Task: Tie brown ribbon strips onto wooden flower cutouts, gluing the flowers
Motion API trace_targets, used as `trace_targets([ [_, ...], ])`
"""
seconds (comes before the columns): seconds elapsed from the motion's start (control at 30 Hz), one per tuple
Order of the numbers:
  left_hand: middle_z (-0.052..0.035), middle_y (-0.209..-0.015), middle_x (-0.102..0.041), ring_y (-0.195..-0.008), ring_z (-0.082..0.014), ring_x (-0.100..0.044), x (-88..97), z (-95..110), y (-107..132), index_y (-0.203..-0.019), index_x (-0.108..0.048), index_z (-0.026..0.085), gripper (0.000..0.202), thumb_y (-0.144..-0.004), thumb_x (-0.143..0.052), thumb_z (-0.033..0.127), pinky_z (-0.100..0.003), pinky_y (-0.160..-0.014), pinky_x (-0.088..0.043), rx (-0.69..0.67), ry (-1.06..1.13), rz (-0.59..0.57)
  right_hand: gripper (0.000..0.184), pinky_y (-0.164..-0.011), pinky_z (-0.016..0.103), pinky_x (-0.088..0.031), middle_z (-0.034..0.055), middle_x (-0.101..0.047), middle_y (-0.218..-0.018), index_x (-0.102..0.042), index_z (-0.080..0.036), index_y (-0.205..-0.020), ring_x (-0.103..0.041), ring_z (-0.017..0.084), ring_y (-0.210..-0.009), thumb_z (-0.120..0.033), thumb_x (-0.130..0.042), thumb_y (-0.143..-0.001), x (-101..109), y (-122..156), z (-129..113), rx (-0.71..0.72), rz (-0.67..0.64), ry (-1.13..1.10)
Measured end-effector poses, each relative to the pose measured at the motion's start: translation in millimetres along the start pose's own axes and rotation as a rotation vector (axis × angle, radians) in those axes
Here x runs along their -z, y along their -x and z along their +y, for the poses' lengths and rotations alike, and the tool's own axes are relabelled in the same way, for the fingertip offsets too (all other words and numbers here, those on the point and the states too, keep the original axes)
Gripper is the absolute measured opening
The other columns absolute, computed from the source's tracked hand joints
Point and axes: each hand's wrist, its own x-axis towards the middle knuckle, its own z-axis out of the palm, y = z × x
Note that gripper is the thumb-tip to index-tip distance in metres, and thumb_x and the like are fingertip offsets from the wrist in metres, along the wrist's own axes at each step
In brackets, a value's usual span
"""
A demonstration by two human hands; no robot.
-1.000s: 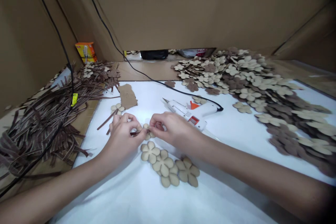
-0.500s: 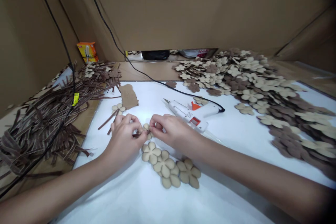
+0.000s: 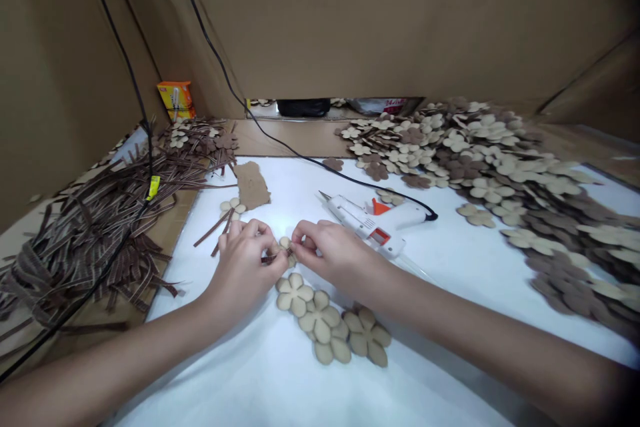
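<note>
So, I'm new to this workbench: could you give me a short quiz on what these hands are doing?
1. What do the left hand and right hand pinch between them?
2. True or false: the hot glue gun lies on the white surface, beyond the right hand.
3. What lies closest to the hands on the person's side? A: tan flower cut-outs; B: a yellow box; C: a cardboard scrap.

Key: 1. a brown striped strip and a small tan flower cut-out; 2. true; 3. A.

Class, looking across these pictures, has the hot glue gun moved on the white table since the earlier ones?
No. The hot glue gun holds the same position relative to the tan flower cutout below it; the whole view shifted together.
</note>
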Motion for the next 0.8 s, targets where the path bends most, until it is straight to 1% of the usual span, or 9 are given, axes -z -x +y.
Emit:
trace_targets([
  [0.23, -0.0018, -0.09, -0.056, -0.095, -0.0234, -0.041, -0.9, 0.7, -0.5, -0.059, -0.053, 0.019, 0.022, -0.078, -0.049, 0.028, -0.039, -0.079, -0.03, 0.001, -0.033, 0.013, 0.011, -0.052, 0.022, -0.029, -0.0004, -0.054, -0.063, -0.058, -0.021, -0.081, -0.048, 0.012, -0.059, -0.027, -0.05, -0.079, 0.0, -2.0, -0.5, -0.019, -0.002, 0.005],
  [0.47, -0.002, -0.089, -0.056, -0.094, -0.0229, -0.041, -1.4, 0.7, -0.4, -0.057, -0.053, 0.018, 0.024, -0.078, -0.049, 0.028, -0.038, -0.078, -0.03, 0.002, -0.04, 0.018, 0.009, -0.048, 0.021, -0.026, -0.0041, -0.057, -0.058, -0.054, -0.022, -0.084, -0.048, 0.011, -0.053, -0.025, -0.049, -0.078, 4.8, -3.4, -3.0, -0.034, -0.019, -0.06],
  [0.63, -0.0024, -0.088, -0.056, -0.094, -0.0234, -0.042, -1.0, 0.6, -0.1, -0.057, -0.054, 0.018, 0.024, -0.078, -0.049, 0.03, -0.039, -0.078, -0.03, -0.005, -0.049, 0.021, 0.012, -0.049, 0.022, -0.027, -0.0042, -0.058, -0.059, -0.053, -0.022, -0.088, -0.047, 0.01, -0.052, -0.029, -0.044, -0.083, 7.8, -1.9, -5.3, -0.042, -0.05, -0.101],
  [0.8, -0.0019, -0.087, -0.056, -0.093, -0.0229, -0.042, -1.4, -0.7, -0.1, -0.057, -0.054, 0.019, 0.026, -0.078, -0.05, 0.032, -0.039, -0.077, -0.03, -0.008, -0.037, 0.027, 0.011, -0.05, 0.021, -0.027, -0.0035, -0.058, -0.063, -0.053, -0.022, -0.088, -0.048, 0.011, -0.054, -0.029, -0.047, -0.08, 4.6, -3.3, -2.3, -0.035, -0.033, -0.077],
])
